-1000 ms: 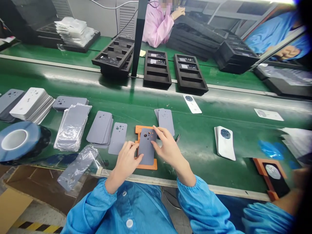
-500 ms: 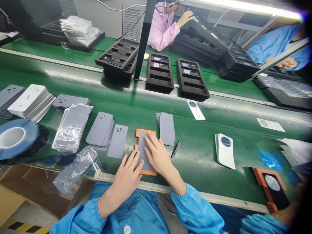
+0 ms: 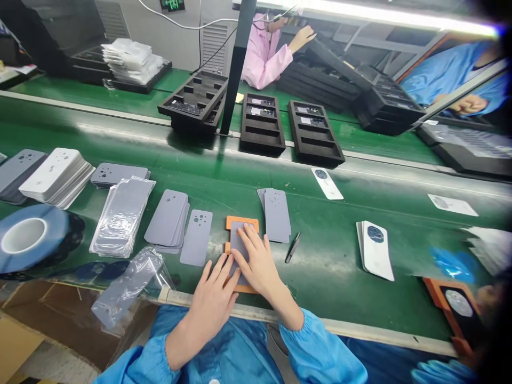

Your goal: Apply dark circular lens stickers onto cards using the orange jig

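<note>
An orange jig (image 3: 241, 220) lies on the green bench near its front edge, holding a grey phone-back sheet (image 3: 236, 242). My right hand (image 3: 258, 261) rests flat on the sheet, fingers stretched toward its upper part. My left hand (image 3: 214, 293) lies over the jig's lower left side, fingers spread, fingertips on the sheet. Both hands cover much of the jig. Just left is a single grey sheet (image 3: 196, 238) with camera holes, beside a stack of grey sheets (image 3: 166, 218). Right of the jig are another grey stack (image 3: 277, 216) and black tweezers (image 3: 293, 248).
At the left stand a blue tape roll (image 3: 44, 234), a white panel stack (image 3: 52, 173) and plastic-wrapped sheets (image 3: 122, 213). White phone backs (image 3: 378, 250) lie at right, near another orange jig (image 3: 438, 298) and a co-worker's sleeve. Black trays (image 3: 263, 138) stand behind.
My right hand has slid slightly down the sheet toward my left hand, which stays at the lower left. The whole view has shifted a little.
</note>
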The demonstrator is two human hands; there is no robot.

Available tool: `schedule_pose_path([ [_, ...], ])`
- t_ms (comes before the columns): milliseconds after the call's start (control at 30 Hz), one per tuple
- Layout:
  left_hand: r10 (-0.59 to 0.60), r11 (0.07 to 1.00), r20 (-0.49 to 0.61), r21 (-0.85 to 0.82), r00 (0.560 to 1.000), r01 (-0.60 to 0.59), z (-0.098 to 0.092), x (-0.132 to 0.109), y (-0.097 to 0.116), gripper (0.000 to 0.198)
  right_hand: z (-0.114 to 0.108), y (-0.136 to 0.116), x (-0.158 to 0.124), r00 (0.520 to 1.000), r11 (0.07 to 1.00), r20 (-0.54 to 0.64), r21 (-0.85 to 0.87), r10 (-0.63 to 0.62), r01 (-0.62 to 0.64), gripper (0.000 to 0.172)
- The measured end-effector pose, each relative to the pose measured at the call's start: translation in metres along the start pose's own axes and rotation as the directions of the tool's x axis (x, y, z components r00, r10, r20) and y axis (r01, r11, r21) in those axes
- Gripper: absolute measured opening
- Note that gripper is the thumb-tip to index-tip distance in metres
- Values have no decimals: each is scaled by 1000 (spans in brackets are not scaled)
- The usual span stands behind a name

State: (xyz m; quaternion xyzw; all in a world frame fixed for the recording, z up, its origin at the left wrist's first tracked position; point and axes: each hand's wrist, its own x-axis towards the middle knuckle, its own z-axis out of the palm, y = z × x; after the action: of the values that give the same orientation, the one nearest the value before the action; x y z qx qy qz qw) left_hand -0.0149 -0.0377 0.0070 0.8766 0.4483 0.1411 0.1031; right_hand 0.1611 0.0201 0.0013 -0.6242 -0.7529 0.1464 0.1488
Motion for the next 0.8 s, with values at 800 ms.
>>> schedule_pose_path([
  [800, -618, -153, 261, -965, 742, 212, -20, 17, -37, 82, -28, -26, -15, 973, 733, 218, 648, 78, -205, 48],
])
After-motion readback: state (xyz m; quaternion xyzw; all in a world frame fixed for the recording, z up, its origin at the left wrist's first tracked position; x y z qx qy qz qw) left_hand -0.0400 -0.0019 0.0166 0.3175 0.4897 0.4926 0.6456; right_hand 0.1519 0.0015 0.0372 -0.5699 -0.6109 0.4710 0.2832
